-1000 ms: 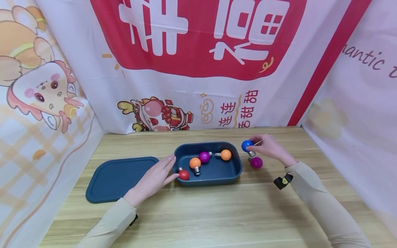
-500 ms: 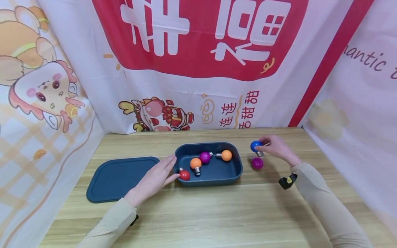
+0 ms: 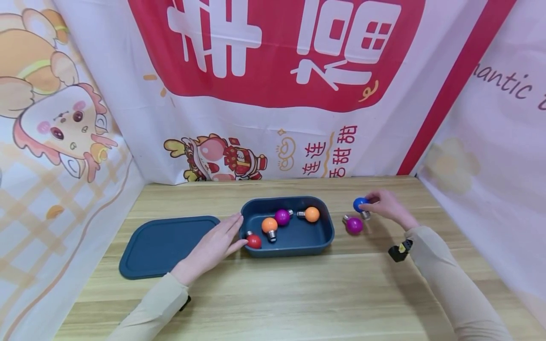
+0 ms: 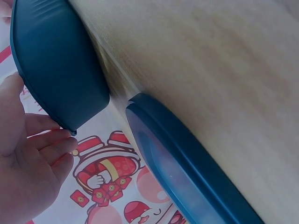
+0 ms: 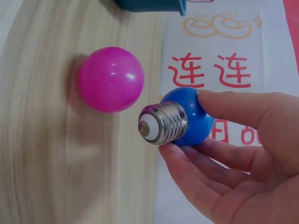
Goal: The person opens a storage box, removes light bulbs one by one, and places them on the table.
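Observation:
Between thumb and fingers, my right hand (image 3: 387, 207) pinches a blue light bulb (image 3: 360, 204) by its globe, right of the box. In the right wrist view the metal screw base of the blue bulb (image 5: 187, 116) points left. A purple bulb (image 3: 354, 225) lies on the table just left of that hand. My left hand (image 3: 215, 242) rests with straight fingers against the left end of a dark blue box (image 3: 294, 251). Inside the box lie a red bulb (image 3: 254, 241), two orange bulbs, one near (image 3: 269, 225) and one far (image 3: 313, 214), and another purple bulb (image 3: 282, 217).
A flat dark blue lid (image 3: 166, 246) lies on the wooden table (image 3: 298, 298) to the left, partly behind my left hand. Printed cloth (image 3: 273, 137) hangs along the table's back edge and both sides.
My right hand has moved right, away from the box, carrying the blue bulb off from beside the loose purple bulb. My left hand has stayed at the box's end.

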{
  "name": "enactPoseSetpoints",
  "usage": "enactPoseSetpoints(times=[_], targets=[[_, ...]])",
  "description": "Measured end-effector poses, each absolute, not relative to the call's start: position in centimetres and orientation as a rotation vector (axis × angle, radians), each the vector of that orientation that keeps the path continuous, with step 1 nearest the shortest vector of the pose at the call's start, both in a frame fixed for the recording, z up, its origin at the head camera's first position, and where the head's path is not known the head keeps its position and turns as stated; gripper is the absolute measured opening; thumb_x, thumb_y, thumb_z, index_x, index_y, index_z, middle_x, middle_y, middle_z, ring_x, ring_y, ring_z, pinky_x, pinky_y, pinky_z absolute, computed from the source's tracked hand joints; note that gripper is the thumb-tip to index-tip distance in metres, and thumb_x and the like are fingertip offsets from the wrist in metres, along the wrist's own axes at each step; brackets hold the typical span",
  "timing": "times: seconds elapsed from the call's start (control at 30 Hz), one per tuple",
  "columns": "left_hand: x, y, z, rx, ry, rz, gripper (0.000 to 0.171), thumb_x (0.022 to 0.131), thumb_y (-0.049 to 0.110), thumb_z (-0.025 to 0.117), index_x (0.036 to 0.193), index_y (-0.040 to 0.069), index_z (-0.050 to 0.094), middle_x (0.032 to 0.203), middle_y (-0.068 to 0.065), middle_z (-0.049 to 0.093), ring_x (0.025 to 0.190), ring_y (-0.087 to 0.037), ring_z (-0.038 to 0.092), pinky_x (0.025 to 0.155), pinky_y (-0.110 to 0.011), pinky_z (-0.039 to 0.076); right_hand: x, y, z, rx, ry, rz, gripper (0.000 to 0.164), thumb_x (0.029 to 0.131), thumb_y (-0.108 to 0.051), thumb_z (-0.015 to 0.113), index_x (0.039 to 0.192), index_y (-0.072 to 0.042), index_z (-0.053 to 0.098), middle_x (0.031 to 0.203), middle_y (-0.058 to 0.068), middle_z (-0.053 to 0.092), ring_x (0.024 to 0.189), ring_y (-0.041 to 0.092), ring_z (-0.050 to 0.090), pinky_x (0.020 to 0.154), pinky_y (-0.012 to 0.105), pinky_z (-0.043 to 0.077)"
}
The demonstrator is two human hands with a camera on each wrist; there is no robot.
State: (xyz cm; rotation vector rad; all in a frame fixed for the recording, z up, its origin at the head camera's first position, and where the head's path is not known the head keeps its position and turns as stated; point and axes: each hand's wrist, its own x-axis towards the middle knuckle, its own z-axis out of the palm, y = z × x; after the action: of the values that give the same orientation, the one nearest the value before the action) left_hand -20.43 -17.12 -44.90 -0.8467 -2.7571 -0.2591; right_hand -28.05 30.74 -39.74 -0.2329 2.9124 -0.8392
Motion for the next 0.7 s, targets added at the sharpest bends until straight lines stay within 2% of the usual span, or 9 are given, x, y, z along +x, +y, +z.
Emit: enactPoseSetpoints(times=[0.3, 0.7], targets=[[-20.4, -17.2, -45.0, -0.838, -2.764, -0.267, 0.068, 0.096, 0.045, 0.061, 0.146, 0.0, 0.047, 0.152, -0.018, 0.048, 0.138, -0.031, 0.051, 0.108, -0.046, 0.048, -28.1, 31.4, -40.7, -0.165, 2.863, -0.777, 0.049, 0.094, -0.035, 0.067, 0.121, 0.006, 0.063, 0.11, 0.023, 0.069, 0.096, 0.029, 0.065, 0.082, 0.041, 0.056], [-20.5, -17.3, -45.2, -0.836, -2.772, -0.268, 0.069, 0.097, 0.047, 0.059, 0.147, 0.001, 0.046, 0.153, -0.017, 0.047, 0.139, -0.031, 0.05, 0.109, -0.047, 0.047, -28.2, 31.9, -41.8, -0.113, 2.828, -0.775, 0.049, 0.094, -0.033, 0.066, 0.12, 0.009, 0.062, 0.108, 0.023, 0.069, 0.094, 0.027, 0.065, 0.079, 0.037, 0.056]])
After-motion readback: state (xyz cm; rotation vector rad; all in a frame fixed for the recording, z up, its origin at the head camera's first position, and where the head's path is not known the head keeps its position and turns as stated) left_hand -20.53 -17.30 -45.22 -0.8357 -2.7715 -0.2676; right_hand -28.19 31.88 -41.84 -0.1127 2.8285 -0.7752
